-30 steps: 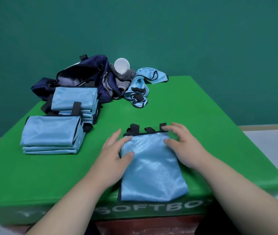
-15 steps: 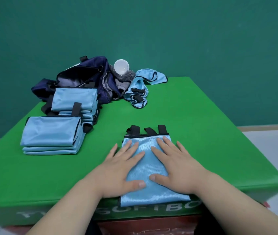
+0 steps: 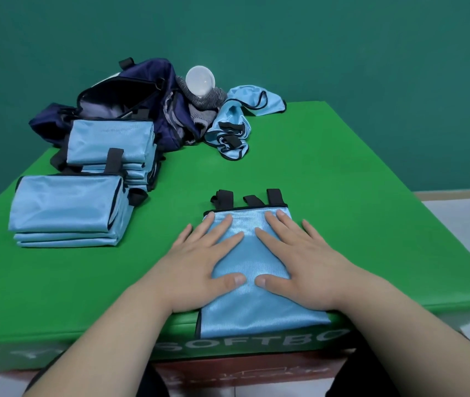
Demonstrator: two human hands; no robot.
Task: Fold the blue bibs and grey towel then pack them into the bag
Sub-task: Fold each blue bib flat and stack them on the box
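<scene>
Head view: folded blue bib (image 3: pixel 249 250) at near table (image 3: pixel 357 196) edge, flattened under left hand (image 3: pixel 199 262) and right hand (image 3: pixel 304 262), both spread. Creases best smoothed outward; overhanging end best pulled back.

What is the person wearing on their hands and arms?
Nothing that shows. The left hand and right hand are bare: no gloves, rings or watch. The left forearm and right forearm are bare too, no sleeves in view.

A plain teal wall (image 3: pixel 342 47) is seen behind a green padded table (image 3: pixel 342 181); pale floor (image 3: pixel 468 224) shows at right.
</scene>
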